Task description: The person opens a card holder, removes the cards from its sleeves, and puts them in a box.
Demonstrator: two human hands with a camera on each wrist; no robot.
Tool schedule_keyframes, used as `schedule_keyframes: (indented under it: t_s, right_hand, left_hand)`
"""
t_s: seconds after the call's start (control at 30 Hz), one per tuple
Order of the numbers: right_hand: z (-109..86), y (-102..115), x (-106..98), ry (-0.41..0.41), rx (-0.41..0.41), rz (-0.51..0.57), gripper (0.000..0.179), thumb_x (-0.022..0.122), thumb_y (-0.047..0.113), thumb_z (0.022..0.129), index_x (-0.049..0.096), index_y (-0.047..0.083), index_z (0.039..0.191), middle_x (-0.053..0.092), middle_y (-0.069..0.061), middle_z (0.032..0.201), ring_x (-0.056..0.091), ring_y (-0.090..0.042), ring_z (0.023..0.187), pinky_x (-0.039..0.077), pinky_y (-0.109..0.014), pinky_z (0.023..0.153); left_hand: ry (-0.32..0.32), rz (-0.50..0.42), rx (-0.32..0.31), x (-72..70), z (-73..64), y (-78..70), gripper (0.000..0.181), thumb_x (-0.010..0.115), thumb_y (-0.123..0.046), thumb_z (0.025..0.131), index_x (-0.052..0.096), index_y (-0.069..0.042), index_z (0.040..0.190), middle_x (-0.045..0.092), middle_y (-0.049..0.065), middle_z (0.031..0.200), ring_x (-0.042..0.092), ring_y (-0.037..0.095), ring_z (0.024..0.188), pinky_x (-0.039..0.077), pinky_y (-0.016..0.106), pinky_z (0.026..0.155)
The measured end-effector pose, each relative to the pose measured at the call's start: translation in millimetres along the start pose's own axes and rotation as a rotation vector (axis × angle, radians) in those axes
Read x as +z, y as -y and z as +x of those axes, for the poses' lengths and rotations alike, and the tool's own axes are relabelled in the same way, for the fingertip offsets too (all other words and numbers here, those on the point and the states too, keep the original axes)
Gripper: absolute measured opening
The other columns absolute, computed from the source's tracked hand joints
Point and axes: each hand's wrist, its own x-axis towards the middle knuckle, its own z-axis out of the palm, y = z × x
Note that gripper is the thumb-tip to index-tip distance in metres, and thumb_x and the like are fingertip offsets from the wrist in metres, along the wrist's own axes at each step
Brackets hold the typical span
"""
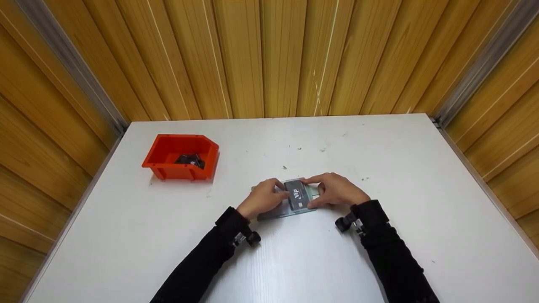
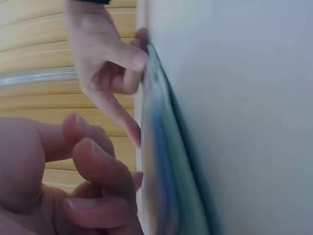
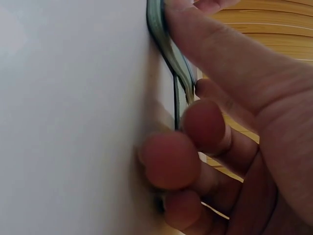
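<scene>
A dark grey card (image 1: 297, 194) with "Vip" printed in white lies over a flat, clear plastic holder (image 1: 276, 216) near the middle of the table. My right hand (image 1: 337, 189) grips the card's right side, index finger at the far corner and thumb at the near one. At its left edge, my left hand (image 1: 264, 198) holds it with thumb and index finger. The holder's greenish layered edge (image 2: 173, 132) runs beside my curled left fingers (image 2: 100, 161) in the left wrist view. In the right wrist view, my right thumb (image 3: 220, 54) reaches the holder's bent edge (image 3: 168, 46); the card is hidden there.
An orange-red open bin (image 1: 181, 172) stands at the table's back left, with several dark cards (image 1: 190, 160) inside. Small dark marks (image 1: 299, 148) dot the white table (image 1: 269, 261). Wood-patterned walls (image 1: 278, 59) enclose the back and sides.
</scene>
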Motion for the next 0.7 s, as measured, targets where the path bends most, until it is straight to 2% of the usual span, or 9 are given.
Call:
schedule_keyframes:
  t_s: [0.1,0.2,0.37,0.7]
  right_hand:
    - [0.2,0.6,-0.3,-0.003,0.001,-0.003,0.079,0.093,0.033,0.076,0.060,0.029,0.147,0.051,0.006,0.066,0.045,-0.010,0.060,0.035,-0.027,0.058]
    - [0.7,1.0,0.0,-0.002,0.001,0.000,0.079,0.093,0.033,0.075,0.060,0.028,0.147,0.051,0.006,0.066,0.045,-0.011,0.060,0.035,-0.027,0.058]
    - [0.8,1.3,0.4,0.000,0.013,0.007,0.079,0.093,0.034,0.075,0.060,0.028,0.146,0.051,0.006,0.065,0.045,-0.011,0.058,0.034,-0.027,0.057]
    - [-1.1,-0.1,-0.3,-0.004,-0.021,-0.007,0.078,0.093,0.033,0.076,0.059,0.028,0.147,0.052,0.006,0.065,0.047,-0.010,0.058,0.037,-0.027,0.057]
  left_hand:
    - [0.114,-0.269,-0.048,0.4,0.6,0.0,0.033,0.062,-0.023,0.100,0.066,0.004,0.118,0.060,-0.003,0.067,0.049,0.008,0.055,0.038,0.022,0.053]
    - [0.145,-0.397,-0.073,3.2,0.6,-0.4,0.034,0.061,-0.020,0.100,0.061,0.007,0.120,0.056,-0.004,0.057,0.044,0.006,0.048,0.035,0.020,0.046]
    - [0.061,-0.383,-0.096,7.6,0.8,-0.6,0.043,0.063,-0.019,0.098,0.050,0.003,0.133,0.058,-0.004,0.061,0.047,0.005,0.049,0.035,0.019,0.046]
    - [0.042,-0.402,-0.125,7.9,2.8,0.5,0.049,0.062,-0.019,0.099,0.047,0.000,0.142,0.060,-0.002,0.066,0.052,0.006,0.052,0.039,0.019,0.048]
